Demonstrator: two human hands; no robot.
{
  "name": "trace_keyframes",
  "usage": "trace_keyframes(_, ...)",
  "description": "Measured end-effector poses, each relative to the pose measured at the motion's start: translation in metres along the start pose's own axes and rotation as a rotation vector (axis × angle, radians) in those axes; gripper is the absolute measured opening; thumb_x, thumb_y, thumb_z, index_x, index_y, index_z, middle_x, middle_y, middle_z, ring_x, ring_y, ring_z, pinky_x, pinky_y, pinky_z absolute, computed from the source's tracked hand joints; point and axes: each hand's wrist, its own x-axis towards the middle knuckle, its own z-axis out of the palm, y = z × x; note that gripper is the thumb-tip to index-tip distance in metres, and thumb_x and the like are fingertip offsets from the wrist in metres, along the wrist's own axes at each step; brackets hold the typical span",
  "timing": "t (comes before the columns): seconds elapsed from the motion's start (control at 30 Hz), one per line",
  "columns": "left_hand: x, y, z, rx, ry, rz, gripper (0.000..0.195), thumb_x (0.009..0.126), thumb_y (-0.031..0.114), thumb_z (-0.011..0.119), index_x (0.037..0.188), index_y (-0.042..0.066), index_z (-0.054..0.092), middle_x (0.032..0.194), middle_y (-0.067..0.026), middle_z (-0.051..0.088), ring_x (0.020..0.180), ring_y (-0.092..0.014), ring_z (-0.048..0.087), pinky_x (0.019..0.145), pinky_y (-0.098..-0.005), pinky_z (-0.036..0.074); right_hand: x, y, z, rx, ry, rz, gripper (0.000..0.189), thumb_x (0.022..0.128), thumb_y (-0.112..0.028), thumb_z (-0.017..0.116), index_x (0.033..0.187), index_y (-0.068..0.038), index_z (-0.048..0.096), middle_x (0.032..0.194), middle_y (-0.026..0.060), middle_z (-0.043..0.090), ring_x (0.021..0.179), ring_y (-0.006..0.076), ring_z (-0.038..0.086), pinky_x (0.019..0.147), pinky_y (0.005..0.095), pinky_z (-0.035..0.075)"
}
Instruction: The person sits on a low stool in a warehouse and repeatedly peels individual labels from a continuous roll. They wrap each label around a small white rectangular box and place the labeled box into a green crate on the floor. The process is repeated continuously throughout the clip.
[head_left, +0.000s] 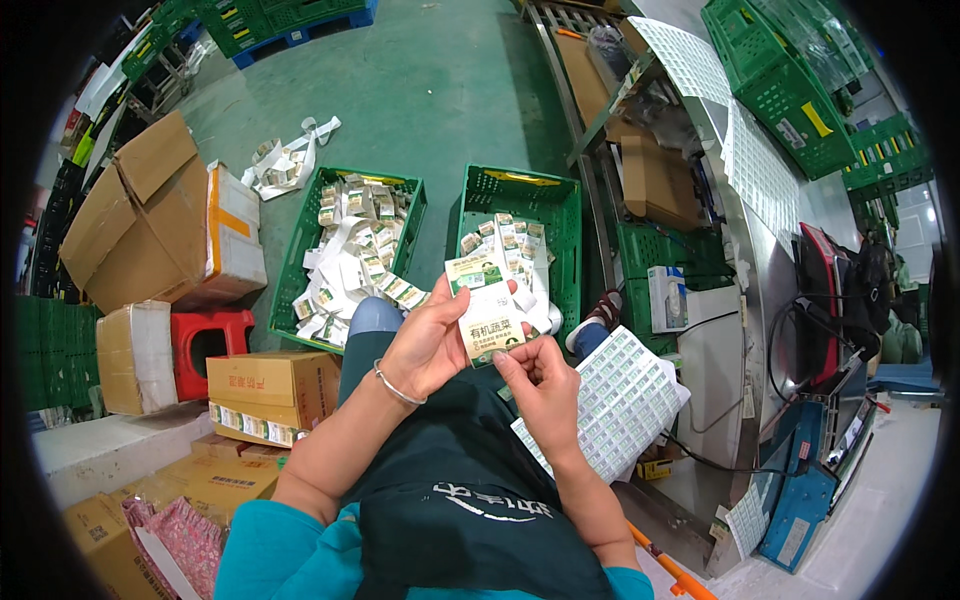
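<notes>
My left hand (431, 345) holds a strip of printed paper labels (491, 330), its thumb on the upper label and its fingers behind. Thumb and forefinger of my right hand (546, 386) pinch the lower end of that strip. From the left hand, a narrower label run (405, 291) reaches toward the left green plastic crate (415, 232). Tangled label strips (379, 251) with white backing fill much of this crate. More label strips (510, 232) lie in the right green crate (517, 199). A sheet of small stickers (622, 394) lies beside my right forearm.
Cardboard boxes (274, 382) and a red plastic stool (214, 341) stand at the left. Loose backing ribbon (292, 165) lies on the green floor. At right, a metal-topped bench (750, 300) carries sticker sheets (757, 169), a green crate (787, 97) and a blue device (799, 480) with cables.
</notes>
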Motion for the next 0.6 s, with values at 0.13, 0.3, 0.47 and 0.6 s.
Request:
trace_keyframes(0.13,-0.009,0.003,0.014,0.13,0.024,0.011,0.046,0.1,0.013,0.036,0.143,0.01,0.02,0.136,-0.0156,0.046,0.122,-0.031,0.051,0.098,-0.0443,0.048,-0.002,-0.014,-0.005,-0.168,0.09,0.027,0.022,0.082,-0.013,0.072,0.084,0.001,0.055,0.061,0.0,0.057,0.053,0.005,0.047,0.05,0.0223,0.038)
trace_keyframes(0.3,-0.014,-0.006,0.028,0.377,-0.055,0.074,0.05,0.099,0.02,0.045,0.144,0.009,0.027,0.132,-0.0058,0.048,0.12,-0.015,0.048,0.096,-0.0308,0.042,0.006,-0.007,-0.017,0.089,-0.063,0.114,0.023,0.08,-0.013,0.074,0.089,0.003,0.061,0.059,-0.0042,0.049,0.054,0.0021,0.041,0.048,0.0201,0.032)
trace_keyframes(0.47,-0.013,-0.006,0.008,1.059,-0.181,0.129,0.03,0.099,0.03,0.048,0.11,0.002,0.052,0.089,-0.0036,0.055,0.078,-0.01,0.047,0.07,-0.0279,0.042,0.029,-0.043,-0.04,0.593,0.039,0.212,0.012,0.085,-0.012,0.069,0.09,-0.004,0.062,0.069,-0.0038,0.058,0.048,-0.002,0.04,0.038,0.0158,0.024)
trace_keyframes(0.6,-0.014,-0.024,-0.001,1.216,-0.054,0.288,0.037,0.1,0.029,0.046,0.08,-0.002,0.048,0.061,-0.0062,0.042,0.059,-0.012,0.038,0.054,-0.0306,0.036,0.036,-0.044,-0.043,0.616,-0.001,0.221,0.016,0.092,-0.016,0.061,0.1,-0.004,0.054,0.071,-0.003,0.053,0.048,-0.0001,0.037,0.04,0.0169,0.025)
